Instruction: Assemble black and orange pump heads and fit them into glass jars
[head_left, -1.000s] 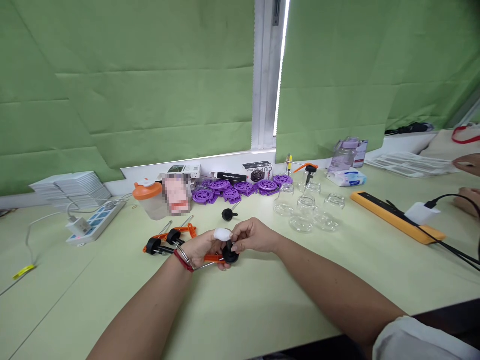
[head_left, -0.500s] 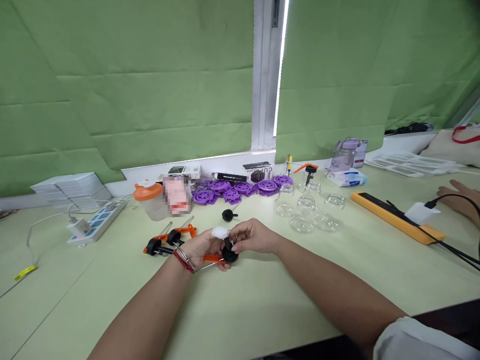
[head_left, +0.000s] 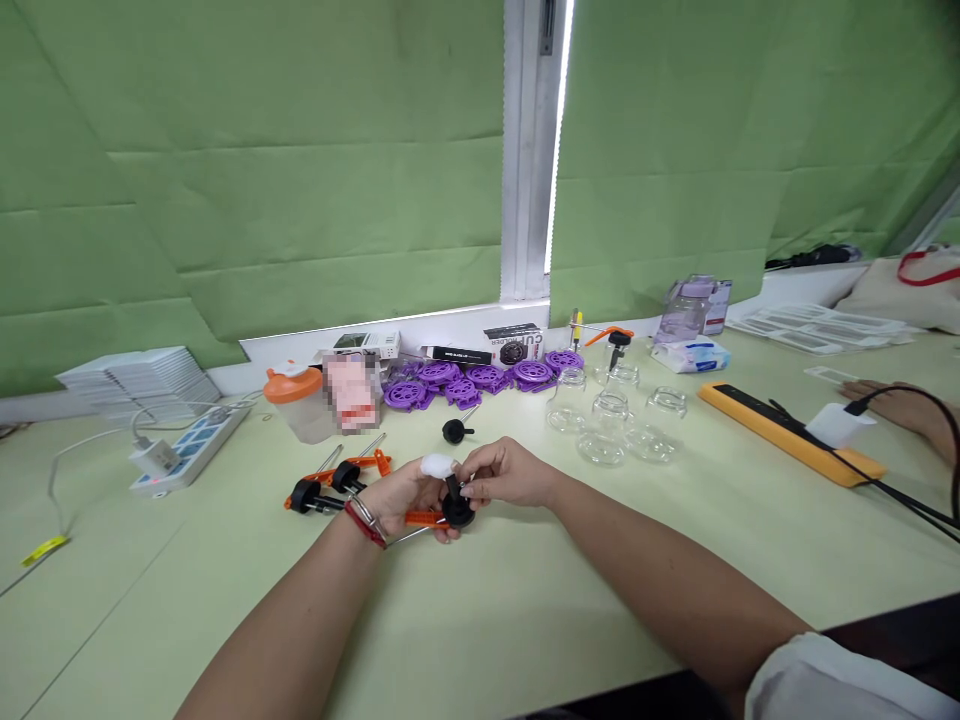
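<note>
My left hand (head_left: pixel 401 497), with a white bandage on the thumb and a red band at the wrist, grips a black pump cap (head_left: pixel 457 508) with an orange part and a thin tube beneath it. My right hand (head_left: pixel 504 472) pinches the top of the same black cap from the right. Both hands hover just above the pale green table (head_left: pixel 525 620). Two more black pump caps with orange pieces (head_left: pixel 330 483) lie just left of my left hand. A single black cap (head_left: pixel 454 431) lies behind my hands.
Several clear glass jars (head_left: pixel 611 420) stand behind to the right, purple discs (head_left: pixel 480 378) and an orange-lidded cup (head_left: pixel 294 400) further back. A power strip (head_left: pixel 187 448) lies left, an orange bar with cables (head_left: pixel 780 432) right. Another person's hand (head_left: pixel 892 402) rests at far right.
My hands have stayed almost in place, fingers shifting slightly on the black cap. The other person's hand at the far right has moved lower onto the table.
</note>
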